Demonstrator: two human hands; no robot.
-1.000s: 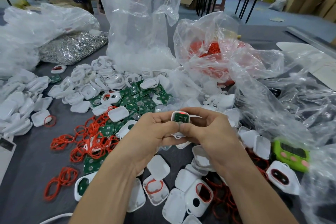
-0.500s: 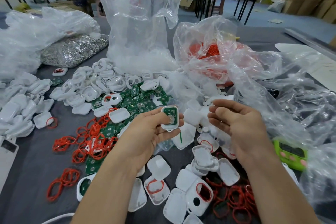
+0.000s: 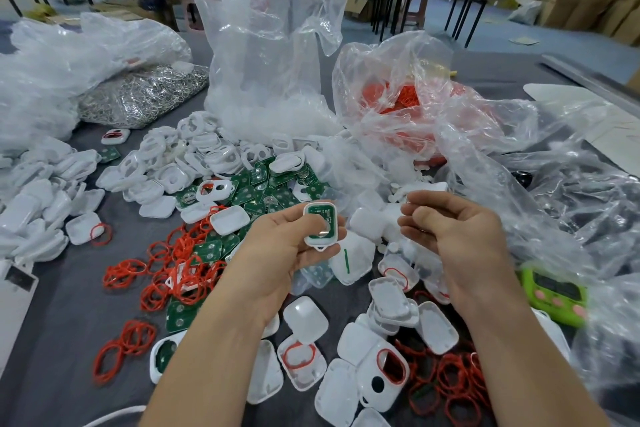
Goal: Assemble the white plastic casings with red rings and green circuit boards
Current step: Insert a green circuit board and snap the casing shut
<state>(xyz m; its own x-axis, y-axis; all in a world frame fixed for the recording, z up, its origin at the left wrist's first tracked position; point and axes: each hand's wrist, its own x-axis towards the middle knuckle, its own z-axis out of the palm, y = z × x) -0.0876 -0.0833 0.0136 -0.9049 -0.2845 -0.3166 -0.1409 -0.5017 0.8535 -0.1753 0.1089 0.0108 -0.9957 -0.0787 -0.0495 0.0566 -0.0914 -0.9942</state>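
Above the near half of the surface (image 3: 52, 340), the left hand (image 3: 287, 250) grasps a white casing (image 3: 321, 246) between thumb and curled fingers. Its open side is turned up towards the head camera, probably so that the green circuit board (image 3: 320, 220) seated inside can be checked. The casing is held clear of the surface and touches nothing lying below it.

The right hand (image 3: 460, 239) hovers just beside the casing without touching it, fingers curled and thumb and forefinger close together. Whether they pinch some small part I cannot tell (something pale glints at the fingertips, too blurred to name). I judge that the board is already in place and that the next piece, a ring or a cover, is now wanted.

The supplies seem laid out for easy reach:
- Loose red rings (image 3: 180, 264) spread from beside the left hand towards the left edge.
- Spare boards (image 3: 256, 184) are heaped in the middle, just beyond the rings.
- Empty casing halves (image 3: 304, 319) are scattered along the near edge, under the wrists.

Towards the far edge stands a clear bag (image 3: 408, 97) holding more red rings. A green timer (image 3: 554, 291) sits near the right edge, half under plastic.
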